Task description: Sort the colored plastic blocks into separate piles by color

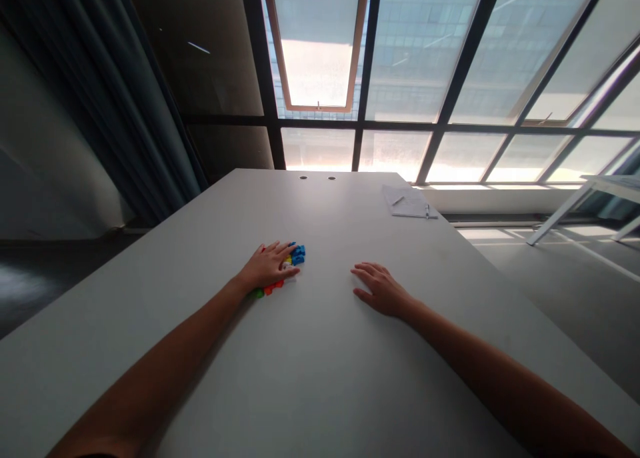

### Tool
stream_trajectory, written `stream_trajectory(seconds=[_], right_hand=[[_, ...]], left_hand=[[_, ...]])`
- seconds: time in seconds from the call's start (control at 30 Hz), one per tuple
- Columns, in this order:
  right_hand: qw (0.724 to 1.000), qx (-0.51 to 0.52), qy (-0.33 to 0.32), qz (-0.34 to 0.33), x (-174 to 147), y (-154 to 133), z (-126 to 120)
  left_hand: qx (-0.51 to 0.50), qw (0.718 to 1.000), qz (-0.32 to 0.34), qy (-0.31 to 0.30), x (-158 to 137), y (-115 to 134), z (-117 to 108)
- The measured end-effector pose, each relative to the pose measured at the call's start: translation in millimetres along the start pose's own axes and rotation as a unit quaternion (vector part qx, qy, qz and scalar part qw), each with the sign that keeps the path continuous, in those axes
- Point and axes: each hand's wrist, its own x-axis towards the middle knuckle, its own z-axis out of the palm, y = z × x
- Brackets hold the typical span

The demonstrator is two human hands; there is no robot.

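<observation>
Beneath my left hand (267,266) lies a small cluster of colourful plastic pieces, probably toy bricks. The hand rests on them with its fingers stretched out and hides most of them. Blue pieces (299,254) show past the fingertips, with a bit of yellow beside them. Red pieces (274,287) and a green piece (259,293) stick out on the near side of the palm. My right hand (380,289) is on or just over the bare tabletop, right of the cluster, palm down, fingers extended and holding nothing.
The white table (320,378) stretches away toward tall windows. Papers (411,201) with a pen (427,211) lie near its far right edge. Two round cable holes sit at the far edge. A white-legged table (565,211) stands on the right, and a dark curtain (110,98) hangs on the left.
</observation>
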Motion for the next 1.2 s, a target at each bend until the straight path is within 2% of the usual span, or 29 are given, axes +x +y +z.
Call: stream_trajectory(seconds=[0.33, 0.5, 0.6, 0.67, 0.8, 0.9, 1.0, 1.2], right_hand=[[1.000, 0.015, 0.005, 0.013, 1, -6, -4], [0.999, 0.033, -0.010, 0.015, 2, -6, -6], [0.999, 0.040, -0.016, 0.025, 2, -5, -6], [0.998, 0.043, -0.019, 0.029, 2, -5, -6], [0.998, 0.045, -0.025, 0.032, 2, -4, -5], [0.998, 0.045, -0.034, 0.039, 3, -3, -5], [0.997, 0.043, -0.039, 0.045, 3, -4, -5], [0.998, 0.042, -0.023, 0.036, 3, -5, -4]], left_hand=[[-0.054, 0.990, 0.130, 0.004, -14, 105, 11], [-0.094, 0.980, 0.177, 0.010, -19, 136, 16], [-0.106, 0.979, 0.170, 0.023, -19, 136, 7], [-0.088, 0.988, 0.123, 0.015, -19, 125, -4], [-0.028, 0.997, -0.026, -0.064, -23, 85, -17], [-0.023, 0.988, -0.077, -0.133, -27, 64, -15], [-0.042, 0.987, -0.053, -0.144, -31, 68, -10], [-0.116, 0.989, 0.068, -0.068, -39, 115, -14]])
